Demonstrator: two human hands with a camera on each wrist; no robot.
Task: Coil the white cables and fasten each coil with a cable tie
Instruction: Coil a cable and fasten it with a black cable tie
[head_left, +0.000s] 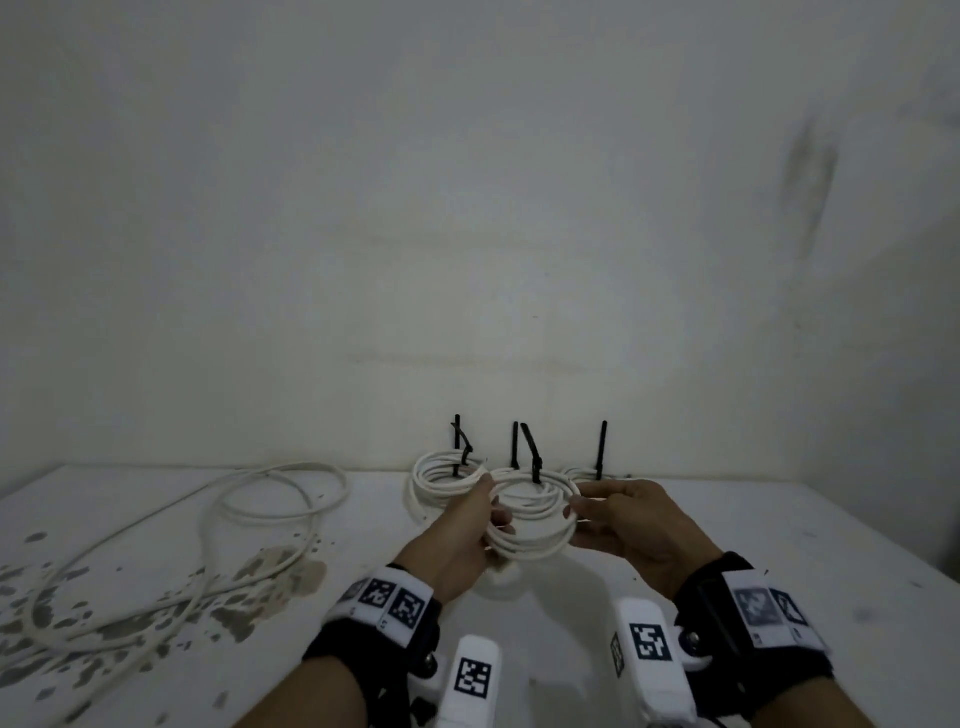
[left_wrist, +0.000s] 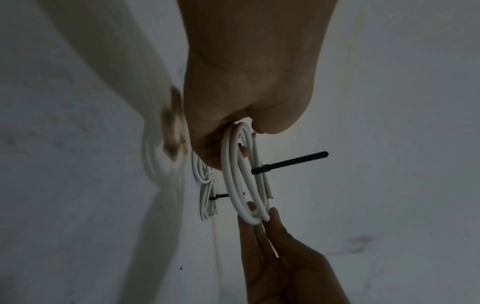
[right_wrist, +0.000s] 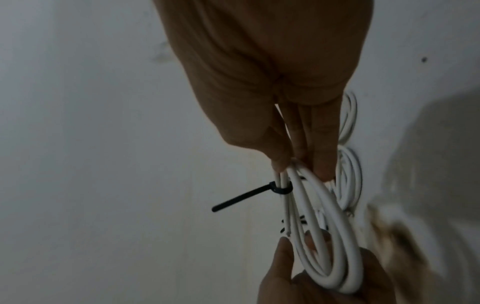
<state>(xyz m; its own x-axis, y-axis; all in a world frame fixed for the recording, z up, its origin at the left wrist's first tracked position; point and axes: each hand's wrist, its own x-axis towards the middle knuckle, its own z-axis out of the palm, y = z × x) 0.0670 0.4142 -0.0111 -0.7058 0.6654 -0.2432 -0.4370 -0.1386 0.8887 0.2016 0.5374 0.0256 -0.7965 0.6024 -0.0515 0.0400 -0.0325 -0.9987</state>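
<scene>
I hold a white cable coil (head_left: 530, 525) above the table between both hands. A black cable tie (head_left: 535, 460) is cinched round its far side, tail pointing up. My left hand (head_left: 493, 501) grips the coil's left side, fingers curled round the strands. My right hand (head_left: 576, 506) pinches the right side between thumb and fingers. The left wrist view shows the coil (left_wrist: 233, 185) edge-on with the tie (left_wrist: 291, 162) sticking out. In the right wrist view my fingertips (right_wrist: 322, 168) pinch the coil (right_wrist: 335, 236) just above the tie (right_wrist: 246, 195).
Two tied coils lie at the back by the wall, one left (head_left: 436, 475) and one right (head_left: 584, 472), their black tie tails upright. A long loose white cable (head_left: 280, 493) sprawls over the stained left part of the white table (head_left: 727, 519).
</scene>
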